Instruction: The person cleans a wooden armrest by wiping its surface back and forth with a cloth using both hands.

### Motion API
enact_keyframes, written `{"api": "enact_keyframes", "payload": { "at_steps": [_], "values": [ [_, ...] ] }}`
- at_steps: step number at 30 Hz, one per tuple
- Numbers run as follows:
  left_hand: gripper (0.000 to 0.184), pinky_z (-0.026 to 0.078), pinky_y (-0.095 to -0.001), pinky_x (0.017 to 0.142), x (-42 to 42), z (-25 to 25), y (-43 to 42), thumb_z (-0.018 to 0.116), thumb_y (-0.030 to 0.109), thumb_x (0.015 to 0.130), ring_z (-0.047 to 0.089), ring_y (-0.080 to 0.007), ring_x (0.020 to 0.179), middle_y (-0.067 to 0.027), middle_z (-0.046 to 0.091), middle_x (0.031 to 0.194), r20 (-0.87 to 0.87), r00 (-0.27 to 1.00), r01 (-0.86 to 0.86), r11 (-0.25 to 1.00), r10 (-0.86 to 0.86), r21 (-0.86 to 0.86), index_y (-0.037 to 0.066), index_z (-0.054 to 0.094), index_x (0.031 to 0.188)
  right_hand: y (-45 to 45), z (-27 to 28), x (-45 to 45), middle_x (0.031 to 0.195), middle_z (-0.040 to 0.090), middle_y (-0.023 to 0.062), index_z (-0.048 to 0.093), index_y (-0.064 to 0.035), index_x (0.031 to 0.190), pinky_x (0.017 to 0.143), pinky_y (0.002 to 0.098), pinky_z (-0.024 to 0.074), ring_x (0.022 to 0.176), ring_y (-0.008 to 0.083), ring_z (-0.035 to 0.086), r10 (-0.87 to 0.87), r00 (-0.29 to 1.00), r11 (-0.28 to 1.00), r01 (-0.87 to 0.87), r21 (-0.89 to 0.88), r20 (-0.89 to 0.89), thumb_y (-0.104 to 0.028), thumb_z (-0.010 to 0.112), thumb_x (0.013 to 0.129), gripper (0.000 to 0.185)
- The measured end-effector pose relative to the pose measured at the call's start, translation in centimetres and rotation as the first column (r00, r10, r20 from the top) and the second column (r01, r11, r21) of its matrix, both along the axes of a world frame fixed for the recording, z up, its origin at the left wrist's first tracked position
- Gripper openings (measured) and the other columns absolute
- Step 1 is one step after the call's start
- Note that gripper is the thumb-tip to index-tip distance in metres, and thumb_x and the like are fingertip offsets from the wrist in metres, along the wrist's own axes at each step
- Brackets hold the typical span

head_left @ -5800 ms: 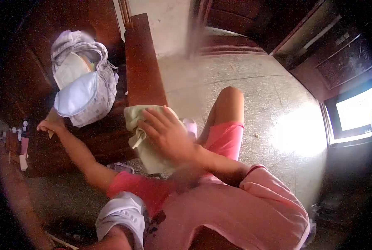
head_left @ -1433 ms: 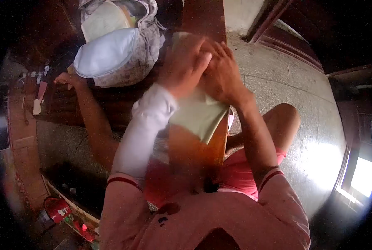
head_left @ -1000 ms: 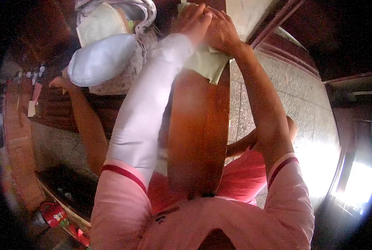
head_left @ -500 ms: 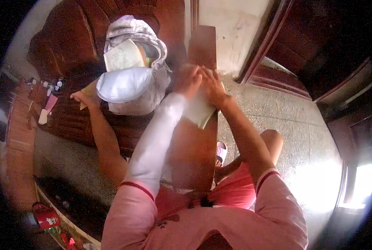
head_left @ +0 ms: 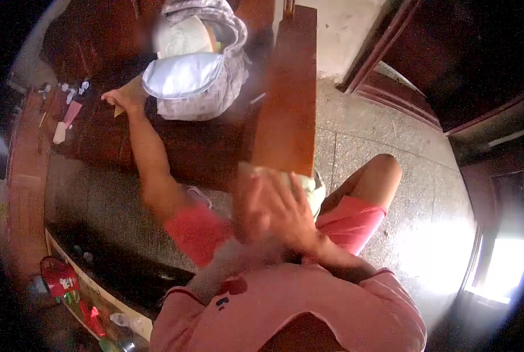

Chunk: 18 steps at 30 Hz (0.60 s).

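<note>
My right hand [head_left: 288, 202] lies with its fingers spread over a pale, greenish-white item [head_left: 314, 193], which looks like a thin book or folded paper. Most of that item is hidden under my hands. My left hand [head_left: 251, 202] is beside and partly behind the right one, smeared by motion, so its fingers cannot be made out. Both hands are close to my body, over the near end of the brown wooden armrest [head_left: 288, 111]. Beyond them, on the dark wooden bench, stands a light patterned backpack [head_left: 209, 100], its top open, with a notebook [head_left: 185, 41] showing inside.
My bare foot [head_left: 121, 100] rests on the bench by a brown piece of card or paper. A pink and white item [head_left: 67, 123] and small white bits lie farther left. A red bag [head_left: 59, 276] and assorted objects sit at lower left.
Both hands have come down the armrest toward my body, with the pale item under them. The view has shifted, so the backpack appears higher.
</note>
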<state>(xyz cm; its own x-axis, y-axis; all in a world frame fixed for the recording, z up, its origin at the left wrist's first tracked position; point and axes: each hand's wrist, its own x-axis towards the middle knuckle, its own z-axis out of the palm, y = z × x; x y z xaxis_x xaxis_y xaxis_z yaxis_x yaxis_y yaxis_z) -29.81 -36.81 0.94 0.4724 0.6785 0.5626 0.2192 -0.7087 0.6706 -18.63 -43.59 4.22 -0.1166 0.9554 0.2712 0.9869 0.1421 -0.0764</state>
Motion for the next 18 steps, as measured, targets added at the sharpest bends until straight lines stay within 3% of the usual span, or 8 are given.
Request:
{"api": "enact_keyframes", "payload": {
  "at_steps": [3,5,8,10,13,14,16,18],
  "values": [
    [0.048,0.03,-0.0399,0.1,4.6,4.2,-6.0,0.039,0.022,0.086,0.038,-0.0312,0.118,-0.0191,0.039,0.128,-0.126,0.854,-0.516,0.854,0.506,-0.071,-0.005,0.035,0.125,-1.8,0.5,-1.3,0.139,0.025,0.0094,0.048,-0.0092,0.119,0.102,0.0524,0.0181,0.13,0.0284,0.017,0.053,0.998,0.986,-0.056,-0.156,-0.023,-0.033,0.041,0.083,0.044],
    [0.046,0.03,-0.04,0.1,4.5,3.8,-6.1,0.041,0.019,0.085,0.039,-0.0325,0.117,-0.0194,0.039,0.128,-0.096,0.838,-0.544,0.837,0.537,-0.064,-0.005,0.035,0.125,-1.6,0.5,-1.2,0.14,0.024,0.0094,0.045,-0.0062,0.121,0.102,0.0503,0.0182,0.13,0.0288,0.018,0.054,0.997,0.986,-0.061,-0.153,-0.051,-0.035,0.039,0.084,0.048],
    [0.049,0.029,-0.0396,0.1,1.5,1.4,-2.9,0.039,0.023,0.087,0.037,-0.0328,0.119,-0.0203,0.036,0.13,0.036,0.977,-0.207,0.978,0.208,-0.027,-0.006,0.033,0.126,-1.0,0.8,-0.6,0.138,0.028,0.0108,0.046,-0.0033,0.12,0.102,0.0484,0.019,0.129,0.0291,0.021,0.03,0.993,0.99,-0.045,-0.13,-0.11,-0.032,0.04,0.083,0.047],
    [0.051,0.025,-0.0398,0.101,1.2,2.1,-0.5,0.036,0.026,0.088,0.034,-0.0324,0.121,-0.0203,0.035,0.131,0.011,0.999,-0.052,0.995,0.053,-0.08,-0.006,0.032,0.127,0.3,2.6,0.3,0.135,0.032,0.0117,0.048,-0.0016,0.117,0.101,0.0477,0.0211,0.126,0.0295,0.025,0.002,0.989,0.985,-0.028,-0.171,-0.149,-0.028,0.041,0.081,0.045],
    [0.055,0.021,-0.0402,0.103,2.1,3.0,3.4,0.032,0.032,0.09,0.031,-0.0317,0.124,-0.0202,0.033,0.133,-0.03,0.981,0.183,0.968,-0.191,-0.174,-0.006,0.03,0.129,3.7,2.5,2.4,0.12,0.048,0.0114,0.063,-0.0097,0.099,0.107,0.0477,0.0136,0.126,0.031,0.027,-0.097,0.993,0.995,0.095,-0.034,-0.072,-0.027,0.052,0.069,0.037],
    [0.048,0.021,-0.0388,0.103,3.0,3.1,4.7,0.032,0.025,0.092,0.031,-0.0313,0.124,-0.0193,0.035,0.132,-0.04,0.978,0.2,0.973,-0.206,-0.116,-0.005,0.031,0.129,4.6,2.0,3.5,0.121,0.047,0.0129,0.063,-0.0089,0.099,0.107,0.0472,0.0119,0.125,0.033,0.028,-0.033,0.991,0.999,0.028,-0.036,-0.13,-0.027,0.053,0.069,0.037],
    [0.047,0.02,-0.0383,0.103,4.6,3.0,6.9,0.032,0.026,0.092,0.031,-0.0313,0.124,-0.0194,0.035,0.132,-0.078,0.97,0.218,0.965,-0.231,-0.143,-0.005,0.031,0.128,6.9,2.5,5.6,0.123,0.045,0.0148,0.063,-0.0064,0.097,0.107,0.0463,0.0104,0.126,0.0332,0.025,-0.099,0.944,0.97,0.021,-0.243,-0.315,-0.03,0.055,0.068,0.038],
    [0.048,0.02,-0.0369,0.104,6.4,3.4,9.1,0.032,0.028,0.093,0.031,-0.0303,0.124,-0.0195,0.035,0.132,-0.138,0.958,0.23,0.961,-0.252,-0.155,-0.004,0.031,0.128,8.9,3.4,7.7,0.118,0.044,0.0172,0.061,-0.0044,0.097,0.1,0.0445,0.017,0.117,0.033,0.03,-0.095,0.957,0.961,0.017,-0.275,-0.274,-0.029,0.056,0.068,0.038]
  ]
}}
